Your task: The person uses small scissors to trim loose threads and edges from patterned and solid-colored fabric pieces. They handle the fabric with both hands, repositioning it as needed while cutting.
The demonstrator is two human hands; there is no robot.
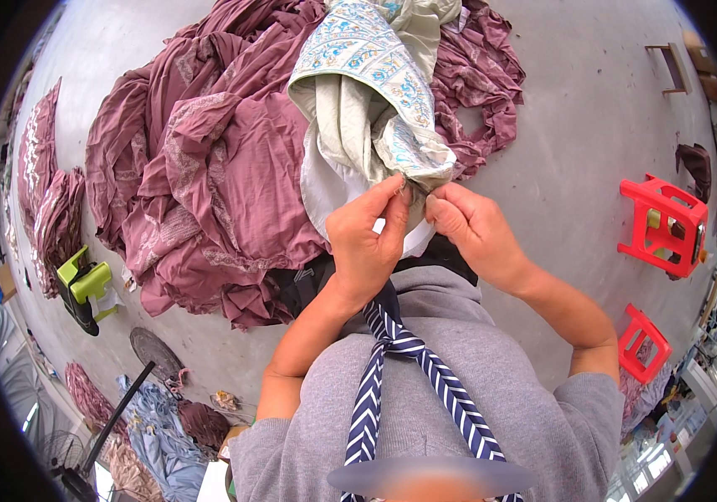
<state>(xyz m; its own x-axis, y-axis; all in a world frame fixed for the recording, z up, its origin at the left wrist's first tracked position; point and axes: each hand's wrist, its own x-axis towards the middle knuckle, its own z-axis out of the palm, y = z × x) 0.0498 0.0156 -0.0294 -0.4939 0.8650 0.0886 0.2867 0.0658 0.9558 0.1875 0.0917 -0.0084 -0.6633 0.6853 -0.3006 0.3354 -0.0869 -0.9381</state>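
On the grey floor, beside heaped, patterned mauve fabric, left hand and right hand pinch the pale, blue-floral cloth, apparently mid-fingertip-work that calls for steady tension next.

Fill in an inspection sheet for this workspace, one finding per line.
Surface: smooth grey floor, partly covered by cloth.
Things in hand: pale cream fabric with blue-and-orange floral print, gathered, running away from the person.
Clutter: large crumpled mauve fabric heap beside it; light-blue crumpled cloth at lower left.
Hands: left hand and right hand both pinch the cream fabric's near end.
Cables: none clearly made out.
Surroundings: two red plastic stools at right, lime-green plastic stool at left.
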